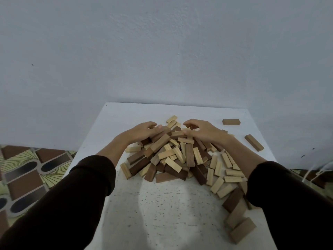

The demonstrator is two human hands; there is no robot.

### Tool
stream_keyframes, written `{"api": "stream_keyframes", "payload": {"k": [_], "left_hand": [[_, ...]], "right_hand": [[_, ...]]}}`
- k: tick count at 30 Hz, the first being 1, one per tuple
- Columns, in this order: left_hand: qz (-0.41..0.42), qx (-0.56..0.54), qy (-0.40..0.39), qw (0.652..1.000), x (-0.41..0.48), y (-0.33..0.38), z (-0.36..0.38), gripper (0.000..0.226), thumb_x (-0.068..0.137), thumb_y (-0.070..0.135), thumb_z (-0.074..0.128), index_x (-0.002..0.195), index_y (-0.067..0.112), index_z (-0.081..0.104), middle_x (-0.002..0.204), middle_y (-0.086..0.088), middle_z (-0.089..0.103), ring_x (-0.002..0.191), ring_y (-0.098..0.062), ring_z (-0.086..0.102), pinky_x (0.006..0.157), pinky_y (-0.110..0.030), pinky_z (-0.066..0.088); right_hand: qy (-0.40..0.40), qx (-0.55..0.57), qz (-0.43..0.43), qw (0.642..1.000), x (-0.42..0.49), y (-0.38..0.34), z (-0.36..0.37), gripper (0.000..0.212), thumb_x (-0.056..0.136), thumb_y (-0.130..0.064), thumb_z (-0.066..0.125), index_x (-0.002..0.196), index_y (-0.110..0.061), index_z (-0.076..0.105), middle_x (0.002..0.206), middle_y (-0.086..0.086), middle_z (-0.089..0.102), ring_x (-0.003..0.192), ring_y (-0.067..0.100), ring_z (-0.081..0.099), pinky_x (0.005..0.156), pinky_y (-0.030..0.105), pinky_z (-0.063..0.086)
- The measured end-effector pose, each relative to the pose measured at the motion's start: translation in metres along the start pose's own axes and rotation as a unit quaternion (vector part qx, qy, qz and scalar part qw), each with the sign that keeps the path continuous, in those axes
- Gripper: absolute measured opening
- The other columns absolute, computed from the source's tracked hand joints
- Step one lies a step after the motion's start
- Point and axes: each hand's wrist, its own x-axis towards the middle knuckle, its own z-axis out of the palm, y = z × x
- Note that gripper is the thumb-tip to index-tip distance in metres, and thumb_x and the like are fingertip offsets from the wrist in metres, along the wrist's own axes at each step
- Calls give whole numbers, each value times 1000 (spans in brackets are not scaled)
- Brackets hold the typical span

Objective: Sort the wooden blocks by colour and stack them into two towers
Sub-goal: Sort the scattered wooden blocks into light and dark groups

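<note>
Wooden blocks sit under both sets of fingers. Left fingers [153, 124] curl down over the far top of the pile [173, 159], thumb against a dark block [163, 130]; can't tell if anything is actually gripped. Right fingers [189, 124] arch in a loose claw just over the top blocks, nothing visibly held. Left hand [142, 131] and right hand [204, 131] are near each other at the heap's far side, dark sleeves [86, 192] coming in from below. Pile is light and dark pieces jumbled mid-table, spilling toward the near right corner. One stray dark block [231, 122] lies apart at far right, another [254, 142] near the right edge. White speckled table [162, 213]. No tower begun, no sorted groups: judged very early, at the raking or spreading step. Next move likely calls for pulling one colour onto a bare patch, pinching single blocks cleanly, not shoving strays off the edge.
</note>
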Motion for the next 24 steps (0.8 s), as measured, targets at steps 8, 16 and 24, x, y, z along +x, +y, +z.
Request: {"api": "stream_keyframes", "payload": {"k": [8, 16, 24], "left_hand": [[17, 46, 44, 998, 16, 21, -4, 63, 96, 55, 34, 142, 13, 40, 147, -4, 41, 134, -21, 39, 106, -35, 30], [85, 97, 46, 991, 61, 94, 32, 45, 98, 38, 48, 133, 11, 49, 137, -6, 49, 122, -20, 48, 93, -27, 37], [170, 276, 10, 946, 127, 164, 105, 42, 99, 28, 47, 137, 10, 44, 142, -7, 45, 128, -24, 44, 100, -38, 38]], "right_hand": [[120, -14, 67, 990, -26, 54, -35, 33, 94, -19, 54, 126, -10, 55, 127, 7, 55, 113, 21, 52, 94, 30, 41], [197, -111, 207, 952, -54, 120, -62, 37, 88, -3, 51, 124, -9, 54, 130, 13, 47, 121, 30, 41, 96, 37, 38], [188, -131, 243, 943, -46, 165, -66, 27, 94, -13, 47, 116, 2, 53, 113, 24, 49, 108, 38, 46, 83, 35, 39]]}}
